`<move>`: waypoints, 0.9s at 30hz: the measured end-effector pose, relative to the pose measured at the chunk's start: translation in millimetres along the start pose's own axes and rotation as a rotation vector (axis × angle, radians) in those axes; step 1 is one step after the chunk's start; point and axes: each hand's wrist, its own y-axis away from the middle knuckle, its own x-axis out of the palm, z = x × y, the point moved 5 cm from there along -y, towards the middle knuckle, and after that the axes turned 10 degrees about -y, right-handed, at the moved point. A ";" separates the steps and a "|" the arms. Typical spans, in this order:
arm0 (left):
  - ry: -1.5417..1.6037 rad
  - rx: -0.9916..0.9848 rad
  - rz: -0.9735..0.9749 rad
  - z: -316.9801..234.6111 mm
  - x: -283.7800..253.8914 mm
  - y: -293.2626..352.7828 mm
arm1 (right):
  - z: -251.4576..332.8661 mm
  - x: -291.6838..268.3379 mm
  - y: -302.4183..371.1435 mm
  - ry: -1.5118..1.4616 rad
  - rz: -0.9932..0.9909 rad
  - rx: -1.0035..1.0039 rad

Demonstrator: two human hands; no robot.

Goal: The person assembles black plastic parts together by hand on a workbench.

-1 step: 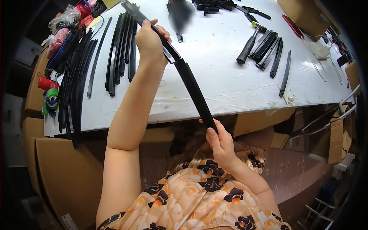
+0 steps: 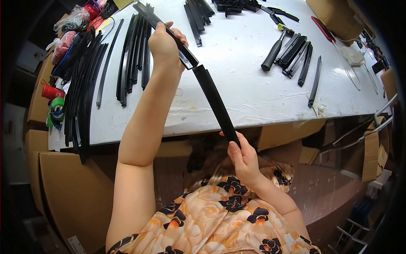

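My left hand (image 2: 164, 44) is closed round a long black plastic strip (image 2: 146, 14) held slanting over the table, its lower part showing a shiny, channel-like inner side. Lower down, my right hand (image 2: 244, 158) grips the near end of a second black strip (image 2: 215, 99) between thumb and fingers. That strip crosses the table's front edge, with a smooth dark face upward. The facing ends of the two strips lie close together just below my left wrist, at a slight angle; a narrow gap seems to part them.
Bundles of long black strips (image 2: 86, 89) lie at the left, more strips (image 2: 136, 55) beside them. A hammer (image 2: 274, 51) rests by short strips (image 2: 302, 55) on the right of the white table (image 2: 262, 97). A cardboard box (image 2: 76, 190) stands below left; a red phone-like object (image 2: 322, 28) lies back right.
The strip in my left hand has shifted very slightly away from the other strip's end. A dark blurred shape over the strips at the far middle is gone.
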 end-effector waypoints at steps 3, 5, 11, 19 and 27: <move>-0.004 -0.016 -0.041 0.3 -0.4 0.7 | -0.3 -1.2 -1.4 -0.007 0.002 -0.005; 0.016 -0.031 -0.014 0.1 7.0 6.6 | 0.5 -2.6 -2.0 -0.010 -0.002 -0.002; 0.020 -0.030 -0.049 1.6 4.8 6.4 | -4.6 -5.3 -0.6 -0.095 0.046 0.064; -0.020 -0.026 0.051 11.4 9.5 2.1 | -0.4 -10.4 -9.0 -0.555 0.075 -0.031; 0.035 0.007 0.118 21.9 37.6 44.5 | 44.3 -32.3 -28.4 -0.640 -0.328 -0.353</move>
